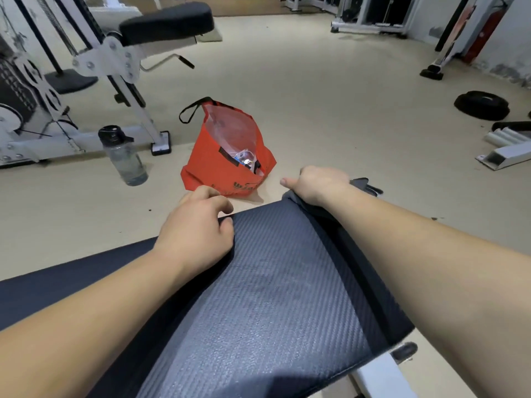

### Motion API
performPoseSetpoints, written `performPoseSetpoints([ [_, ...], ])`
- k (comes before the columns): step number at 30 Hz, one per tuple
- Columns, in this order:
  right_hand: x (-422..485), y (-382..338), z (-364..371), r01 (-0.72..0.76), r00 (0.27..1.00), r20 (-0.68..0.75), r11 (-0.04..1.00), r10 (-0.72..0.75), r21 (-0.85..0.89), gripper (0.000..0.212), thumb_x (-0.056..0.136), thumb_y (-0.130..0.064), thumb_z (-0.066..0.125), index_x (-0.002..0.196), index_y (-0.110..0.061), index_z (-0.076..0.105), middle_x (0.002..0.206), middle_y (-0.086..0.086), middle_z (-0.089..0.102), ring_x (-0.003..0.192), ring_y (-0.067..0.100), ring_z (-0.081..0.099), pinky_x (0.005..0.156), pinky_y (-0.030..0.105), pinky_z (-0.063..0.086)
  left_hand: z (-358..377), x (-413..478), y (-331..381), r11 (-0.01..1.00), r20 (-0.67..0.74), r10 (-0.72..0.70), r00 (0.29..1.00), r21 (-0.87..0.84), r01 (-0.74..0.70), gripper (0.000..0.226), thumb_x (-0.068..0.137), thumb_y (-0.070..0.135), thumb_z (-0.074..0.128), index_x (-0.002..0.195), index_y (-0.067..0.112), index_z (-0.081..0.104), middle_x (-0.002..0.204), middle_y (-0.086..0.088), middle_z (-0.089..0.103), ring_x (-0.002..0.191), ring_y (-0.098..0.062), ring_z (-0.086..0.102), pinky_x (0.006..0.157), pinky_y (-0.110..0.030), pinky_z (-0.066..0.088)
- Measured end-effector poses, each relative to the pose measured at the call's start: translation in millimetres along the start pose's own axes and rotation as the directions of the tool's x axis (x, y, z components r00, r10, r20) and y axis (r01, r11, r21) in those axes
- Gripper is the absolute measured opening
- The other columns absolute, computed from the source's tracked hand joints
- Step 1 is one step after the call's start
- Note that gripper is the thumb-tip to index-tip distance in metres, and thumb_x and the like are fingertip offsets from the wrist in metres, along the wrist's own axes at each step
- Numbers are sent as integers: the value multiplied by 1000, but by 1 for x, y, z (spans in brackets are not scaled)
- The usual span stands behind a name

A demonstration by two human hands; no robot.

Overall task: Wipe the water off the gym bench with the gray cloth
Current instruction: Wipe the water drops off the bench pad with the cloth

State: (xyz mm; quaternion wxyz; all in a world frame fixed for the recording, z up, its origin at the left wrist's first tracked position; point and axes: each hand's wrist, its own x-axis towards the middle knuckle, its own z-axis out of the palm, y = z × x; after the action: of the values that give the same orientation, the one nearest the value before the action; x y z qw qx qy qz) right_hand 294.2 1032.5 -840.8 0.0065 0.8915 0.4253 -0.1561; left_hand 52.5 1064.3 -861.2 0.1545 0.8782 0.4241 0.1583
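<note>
In the head view, the gym bench (pixel 273 282) fills the lower middle of the frame, its dark ribbed pad running away from you toward 12 o'clock. Your right hand (pixel 316 183) sits at the pad's far corner, at about 1 o'clock, fingers closed around the gray cloth (pixel 365 185), which is bunched under the palm and pokes out to the right. Your left hand (pixel 198 225) is at 11 o'clock, fingers curled over the pad's far edge, apparently steadying it. Past the bench end at 12 o'clock an orange bag (pixel 227 156) stands on the floor, with a water bottle (pixel 123 156) at 10 o'clock. The pad shows a dull sheen but no clear drops, so most wiping looks done; the far edge and right side probably remain.
</note>
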Motion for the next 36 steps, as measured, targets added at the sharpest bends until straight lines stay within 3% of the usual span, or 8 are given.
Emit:
performPoseSetpoints([
  [4,-12,-74,26,177,984,36,981,-175,-77,68,94,-75,34,123,-21,62,125,6,67,116,31,62,86,41,45,-20,-21,-30,999,-22,-38,999,13,39,23,91,27,61,111,24,73,127,5,59,123,-21,54,101,-37,48],
  [11,-67,-173,50,352,936,45,932,-349,-92,51,107,-48,27,129,-18,61,130,12,64,119,34,58,89,43,45,-81,-89,-115,980,-68,-186,980,57,190,20,90,24,61,106,23,74,115,4,64,113,-25,58,97,-38,50],
  [14,-92,-216,62,410,912,33,907,-408,-95,47,108,-45,27,126,-20,63,127,11,65,117,33,59,83,42,44,-106,-133,-151,963,-140,-261,955,27,267,19,90,22,62,104,24,74,112,6,63,111,-23,58,94,-36,50],
  [19,-131,-298,85,472,881,47,877,-470,-91,48,108,-44,25,124,-19,63,127,10,66,118,33,60,86,41,44,-140,-196,-202,917,-192,-394,899,-10,400,35,93,25,59,128,25,64,126,5,60,121,-21,52,98,-34,45],
  [22,-160,-353,104,515,857,48,851,-513,-101,47,108,-42,23,127,-21,61,124,9,66,117,33,60,85,40,44,-166,-223,-232,879,-196,-467,862,4,477,38,95,28,57,132,24,61,127,4,61,122,-22,53,97,-35,46],
  [28,-202,-449,137,509,861,7,860,-509,-45,54,108,-46,17,129,-19,60,122,10,67,115,33,61,83,42,38,-211,-274,-288,792,-162,-589,792,76,605,31,91,20,49,115,27,68,113,7,59,110,-20,56,88,-38,51],
  [33,-222,-517,151,525,851,-24,850,-525,26,54,108,-47,20,126,-16,61,125,13,67,117,34,61,81,40,34,-234,-307,-332,725,-174,-675,717,25,688,33,89,19,46,111,30,68,110,9,55,104,-17,54,83,-40,55],
  [36,-234,-566,163,560,828,-25,829,-560,6,50,108,-41,21,120,-15,62,122,12,67,107,33,61,80,39,35,-243,-329,-357,690,-216,-707,673,-2,724,29,90,20,47,109,30,67,109,9,54,103,-17,55,82,-40,55],
])
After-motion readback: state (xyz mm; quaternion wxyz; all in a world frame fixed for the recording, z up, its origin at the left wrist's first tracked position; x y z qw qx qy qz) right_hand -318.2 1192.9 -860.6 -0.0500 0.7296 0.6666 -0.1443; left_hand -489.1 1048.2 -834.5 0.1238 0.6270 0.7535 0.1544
